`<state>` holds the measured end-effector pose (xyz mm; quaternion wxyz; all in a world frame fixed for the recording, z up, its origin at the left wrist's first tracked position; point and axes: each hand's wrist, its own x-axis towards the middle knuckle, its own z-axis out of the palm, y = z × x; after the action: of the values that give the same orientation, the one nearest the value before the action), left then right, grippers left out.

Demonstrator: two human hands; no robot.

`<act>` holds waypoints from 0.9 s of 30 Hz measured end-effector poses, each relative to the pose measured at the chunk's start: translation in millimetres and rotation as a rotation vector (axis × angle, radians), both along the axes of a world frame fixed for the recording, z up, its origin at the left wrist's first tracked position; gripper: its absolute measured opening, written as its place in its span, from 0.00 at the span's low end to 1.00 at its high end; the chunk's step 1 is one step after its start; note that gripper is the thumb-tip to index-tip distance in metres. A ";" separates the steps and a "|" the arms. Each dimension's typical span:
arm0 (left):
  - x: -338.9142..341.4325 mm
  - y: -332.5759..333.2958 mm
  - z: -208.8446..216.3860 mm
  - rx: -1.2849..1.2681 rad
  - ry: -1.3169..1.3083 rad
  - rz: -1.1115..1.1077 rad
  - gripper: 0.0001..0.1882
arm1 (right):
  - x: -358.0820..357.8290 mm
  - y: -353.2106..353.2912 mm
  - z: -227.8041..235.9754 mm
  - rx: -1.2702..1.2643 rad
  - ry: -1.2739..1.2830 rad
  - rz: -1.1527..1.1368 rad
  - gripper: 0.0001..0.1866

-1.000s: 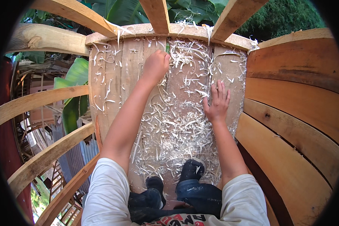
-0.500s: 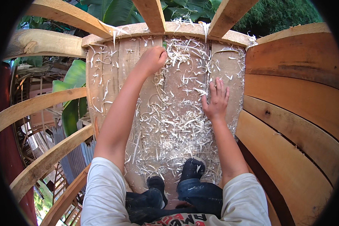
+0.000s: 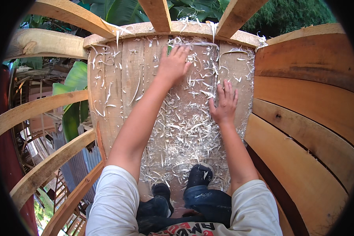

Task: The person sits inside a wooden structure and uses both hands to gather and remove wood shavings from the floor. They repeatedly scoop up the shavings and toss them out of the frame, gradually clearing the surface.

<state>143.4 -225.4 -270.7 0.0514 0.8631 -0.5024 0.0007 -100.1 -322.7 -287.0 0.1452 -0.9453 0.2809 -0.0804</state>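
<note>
Reaching far up the plank floor [image 3: 131,94], my left hand [image 3: 174,65] is open, its fingers spread over pale curled wood shavings [image 3: 194,43] near the far edge. Some shavings there are blurred beside the fingertips. My right hand [image 3: 224,103] lies flat on the right-hand boards with its fingers apart, and no object shows in it. More shavings [image 3: 192,135] are scattered thickly between my arms and down to my feet. A small bit of green [image 3: 169,50] shows at a gap in the floor just left of my left fingertips.
A wooden rail [image 3: 141,28] bounds the far edge, with upright posts [image 3: 156,15] above it. Boarded planks [image 3: 303,90] wall the right side. Spaced slats [image 3: 43,112] form the left side, with a drop, leaves and corrugated sheets [image 3: 72,169] beyond. My dark shoes [image 3: 200,175] stand among shavings.
My left hand has opened from a curled shape and moved right across the far boards. Shavings by it have shifted toward the far rail. My right hand stays in place.
</note>
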 end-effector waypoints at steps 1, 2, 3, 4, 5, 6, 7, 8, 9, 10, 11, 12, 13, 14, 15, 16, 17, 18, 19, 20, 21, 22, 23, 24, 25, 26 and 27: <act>1.9 3.4 -0.8 0.022 0.011 0.059 0.25 | 0.0 -0.3 -0.2 -0.003 0.001 0.000 0.33; 2.6 7.5 6.6 0.048 0.024 0.115 0.25 | -1.1 0.2 -0.9 -0.002 0.004 -0.003 0.33; 4.0 11.5 11.2 0.074 0.037 0.170 0.24 | -2.4 0.0 -1.5 0.000 0.011 -0.008 0.33; 5.2 16.2 4.6 0.024 0.030 0.156 0.22 | -3.8 -0.6 -2.3 0.003 0.018 -0.013 0.33; 4.3 16.0 11.3 0.047 0.041 0.157 0.21 | -3.5 -1.1 -2.9 0.006 0.021 -0.018 0.33; 3.2 15.8 26.1 0.064 0.049 0.160 0.20 | -2.6 -2.2 -1.6 0.001 0.017 -0.015 0.33; 3.0 14.4 35.1 0.081 0.057 0.162 0.19 | -2.6 -3.2 -0.8 -0.004 0.013 -0.014 0.32; 3.7 14.8 32.4 -0.044 0.056 0.102 0.17 | -2.1 -1.8 -0.2 -0.004 0.012 -0.007 0.32; 4.7 13.9 26.1 -0.169 0.054 0.041 0.15 | -0.9 -0.3 0.7 0.012 0.004 -0.008 0.32; 6.4 13.0 21.9 -0.294 0.052 -0.021 0.13 | 1.0 1.9 2.1 0.028 -0.003 -0.010 0.31; 7.9 9.6 19.1 -0.222 0.083 0.011 0.11 | 1.5 1.3 3.2 0.040 -0.007 -0.013 0.31; 10.0 6.8 16.7 -0.151 0.113 0.041 0.09 | 1.3 1.0 3.1 0.038 -0.003 -0.010 0.31; 11.2 5.5 14.7 -0.079 0.143 0.072 0.07 | 0.9 1.2 2.3 0.037 0.000 -0.007 0.32; 10.3 4.9 12.6 -0.132 0.206 0.158 0.07 | -1.0 0.3 1.2 0.034 0.007 -0.012 0.32; 10.1 7.2 11.2 -0.185 0.270 0.245 0.07 | -2.3 -0.8 0.3 0.028 0.007 -0.012 0.32; 11.0 8.9 10.0 -0.237 0.334 0.331 0.07 | -3.6 -1.9 -0.6 0.022 0.008 -0.013 0.32; 15.5 13.3 7.5 -0.284 0.364 0.371 0.07 | -2.6 -1.5 -0.6 0.019 0.003 -0.009 0.32; 22.1 18.2 6.2 -0.331 0.391 0.410 0.06 | -0.4 -0.5 -0.3 0.015 -0.001 -0.004 0.32; 27.9 21.3 4.4 -0.378 0.417 0.449 0.06 | 0.4 -0.2 0.0 0.016 0.000 -0.004 0.32; 29.9 20.6 7.7 -0.448 0.363 0.450 0.05 | -0.4 -0.6 0.2 0.015 0.004 -0.003 0.32; 30.8 17.8 10.3 -0.455 0.394 0.468 0.05 | -1.1 -1.2 0.7 0.014 0.007 -0.003 0.32; 31.2 14.3 12.4 -0.462 0.424 0.486 0.05 | -2.2 -2.1 1.6 0.015 0.010 -0.007 0.32; 32.5 12.8 13.9 -0.467 0.451 0.505 0.05 | -2.6 -1.8 1.5 0.020 0.009 -0.009 0.32; 34.0 10.7 14.3 -0.452 0.462 0.493 0.05 | -2.1 -1.7 1.5 0.025 0.009 -0.012 0.32; 36.4 8.7 15.3 -0.415 0.430 0.499 0.05 | -0.5 -1.8 1.6 0.025 -0.003 -0.011 0.32; 36.3 7.4 14.0 -0.376 0.405 0.507 0.06 | -1.6 -1.3 1.7 0.025 -0.007 -0.010 0.32; 36.9 6.8 13.0 -0.337 0.379 0.515 0.06 | -2.1 -0.5 1.6 0.026 -0.011 -0.009 0.32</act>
<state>180.3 -218.6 -257.7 0.2832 0.9256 -0.2430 -0.0637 -102.2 -323.2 -285.3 0.1586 -0.9415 0.2855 -0.0828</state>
